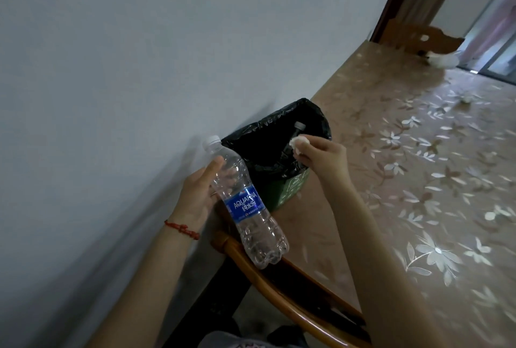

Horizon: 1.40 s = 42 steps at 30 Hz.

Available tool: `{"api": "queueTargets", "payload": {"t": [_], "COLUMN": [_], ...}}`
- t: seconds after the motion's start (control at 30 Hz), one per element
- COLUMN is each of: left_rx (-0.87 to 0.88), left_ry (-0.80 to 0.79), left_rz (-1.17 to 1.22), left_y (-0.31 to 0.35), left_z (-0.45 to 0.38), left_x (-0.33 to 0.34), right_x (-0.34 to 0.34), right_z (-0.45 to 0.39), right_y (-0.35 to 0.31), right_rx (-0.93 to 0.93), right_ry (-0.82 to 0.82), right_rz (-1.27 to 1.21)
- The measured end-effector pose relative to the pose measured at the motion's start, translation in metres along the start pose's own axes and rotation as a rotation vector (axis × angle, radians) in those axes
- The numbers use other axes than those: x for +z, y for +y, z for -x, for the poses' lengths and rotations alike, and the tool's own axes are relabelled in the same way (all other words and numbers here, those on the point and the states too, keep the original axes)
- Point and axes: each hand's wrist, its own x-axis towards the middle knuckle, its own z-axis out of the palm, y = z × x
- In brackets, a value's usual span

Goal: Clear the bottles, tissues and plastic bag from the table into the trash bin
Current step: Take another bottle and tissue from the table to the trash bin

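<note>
A crumpled white tissue (pixel 298 146) was pinched between the fingers (pixel 308 149) of the right hand (pixel 321 156), which was held directly over the open mouth of the trash bin (pixel 290 191), a green bin lined with a black bag (pixel 268 135). Inside the liner the neck and white cap of an already discarded bottle (pixel 298 127) could be seen. A clear, apparently empty Aquarina water bottle (pixel 245 202) was gripped by the left hand (pixel 198 194), its fingers curled round the upper body above the blue label, the bottle tilted with its cap toward the bin but not yet over the rim. The bin stood on the flower-patterned worktop (pixel 418 180), close to the wall edge. One small white scrap, probably another tissue (pixel 465 99), was noted far out on the worktop; no plastic bag could be made out. Risks judged from here: the light tissue could drift or catch on the loose liner fold and land outside if released off-centre; the bottle, held one-handed near its top, could swing and knock the rim or slip toward the wooden chair (pixel 279 292) below; with both hands crowding the same opening, a collision could tip the light bin off the worktop edge.
</note>
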Motion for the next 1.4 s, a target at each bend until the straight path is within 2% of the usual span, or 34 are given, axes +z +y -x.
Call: {"api": "queueTargets", "payload": {"t": [0.2, 0.37, 0.5, 0.6, 0.73, 0.83, 1.03, 1.3, 1.4], "left_rx": [-0.020, -0.012, -0.001, 0.028, 0.046, 0.057, 0.113, 0.281, 0.351], "left_ry": [0.021, 0.028, 0.020, -0.013, -0.022, -0.004, 0.102, 0.206, 0.301], "left_rz": [-0.001, -0.007, 0.026, 0.026, 0.056, 0.095, 0.167, 0.286, 0.300], "left_y": [0.000, 0.002, 0.009, 0.015, 0.023, 0.030, 0.034, 0.025, 0.023], "left_z": [-0.006, -0.007, -0.010, -0.013, -0.021, -0.026, -0.034, -0.043, -0.048], "left_x": [0.000, 0.004, 0.008, 0.011, 0.017, 0.027, 0.051, 0.070, 0.071], "right_x": [0.021, 0.016, 0.001, -0.015, -0.041, -0.057, -0.068, -0.066, -0.063], "right_z": [-0.038, -0.038, -0.016, 0.009, 0.029, 0.040, 0.053, 0.056, 0.059], "right_y": [-0.001, 0.007, 0.011, 0.030, 0.078, 0.107, 0.129, 0.136, 0.138], "right_rx": [-0.022, -0.003, -0.151, -0.285, -0.533, -0.520, -0.449, -0.427, -0.431], "right_ry": [0.007, -0.001, 0.035, 0.054, 0.022, -0.051, -0.065, -0.066, -0.076], "right_rz": [0.154, 0.240, 0.354, 0.545, 0.938, 1.094, 1.153, 1.139, 1.127]}}
